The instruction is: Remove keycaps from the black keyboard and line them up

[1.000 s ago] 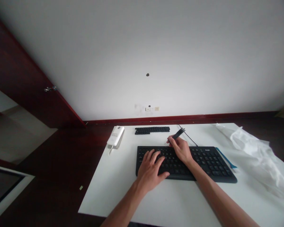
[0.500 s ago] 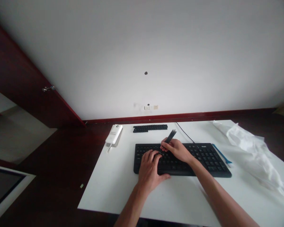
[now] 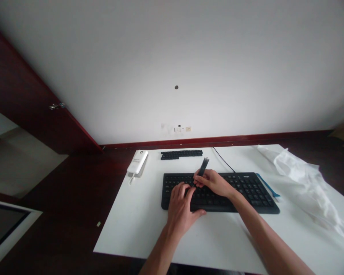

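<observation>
A black keyboard (image 3: 260, 206) lies on the white table (image 3: 132, 229), its cable running off the back. My left hand (image 3: 181, 206) rests on the keyboard's left-middle part, fingers curved and thumb apart, gripping nothing I can see. Beside its fingertips, my right hand (image 3: 210, 181) is closed around a slim dark tool (image 3: 203, 167). The tool stands tilted, its light-edged upper end poking out above the fingers; its lower end is hidden, so I cannot tell its kind. Behind the keyboard, loose black keycaps (image 3: 181, 154) are lined up in rows.
A white power bank (image 3: 137, 162) with a strap lies at the table's back left. To the keyboard's right are a blue brush-like tool (image 3: 268, 186) and a crumpled white plastic bag (image 3: 306, 183). The wall (image 3: 232, 76) rises behind, with a dark red door (image 3: 31, 88) at left.
The dark tool in my right hand has swung a little to the left and stands more upright. My left hand stays in nearly the same spot, its index finger slightly shifted.
</observation>
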The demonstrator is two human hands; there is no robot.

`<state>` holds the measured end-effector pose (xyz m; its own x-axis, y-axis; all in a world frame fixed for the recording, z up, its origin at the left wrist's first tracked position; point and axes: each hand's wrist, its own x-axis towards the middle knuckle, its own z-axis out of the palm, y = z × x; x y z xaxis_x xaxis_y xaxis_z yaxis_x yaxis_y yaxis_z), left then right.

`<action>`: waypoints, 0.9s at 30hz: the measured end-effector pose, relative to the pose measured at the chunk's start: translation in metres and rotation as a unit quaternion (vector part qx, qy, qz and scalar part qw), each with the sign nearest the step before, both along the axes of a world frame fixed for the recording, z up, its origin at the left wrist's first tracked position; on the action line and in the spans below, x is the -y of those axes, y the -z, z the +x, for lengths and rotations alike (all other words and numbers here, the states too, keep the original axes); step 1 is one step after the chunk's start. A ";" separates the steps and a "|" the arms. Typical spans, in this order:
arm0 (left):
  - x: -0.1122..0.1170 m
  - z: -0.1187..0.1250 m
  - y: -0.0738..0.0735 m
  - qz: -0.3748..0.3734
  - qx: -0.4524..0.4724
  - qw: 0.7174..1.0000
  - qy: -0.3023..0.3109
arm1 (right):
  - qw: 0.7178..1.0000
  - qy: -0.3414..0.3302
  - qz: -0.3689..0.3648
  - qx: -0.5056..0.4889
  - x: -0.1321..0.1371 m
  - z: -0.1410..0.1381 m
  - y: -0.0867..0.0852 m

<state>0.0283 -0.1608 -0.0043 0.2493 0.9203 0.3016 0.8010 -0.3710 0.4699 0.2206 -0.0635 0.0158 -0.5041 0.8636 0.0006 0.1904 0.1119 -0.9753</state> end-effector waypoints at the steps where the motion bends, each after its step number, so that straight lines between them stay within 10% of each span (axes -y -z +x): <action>1: 0.003 0.000 0.002 0.001 -0.008 1.000 -0.003 | 1.000 0.000 -0.004 -0.002 0.000 0.000 0.001; 27: 0.023 0.005 -0.001 0.028 -0.004 0.999 -0.029 | 0.990 -0.075 0.073 0.099 0.010 0.005 -0.023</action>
<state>0.0337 -0.1839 -0.0032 0.1979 0.9153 0.3507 0.8259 -0.3484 0.4434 0.2258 -0.0735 0.0388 -0.6299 0.7766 0.0083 0.3459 0.2901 -0.8923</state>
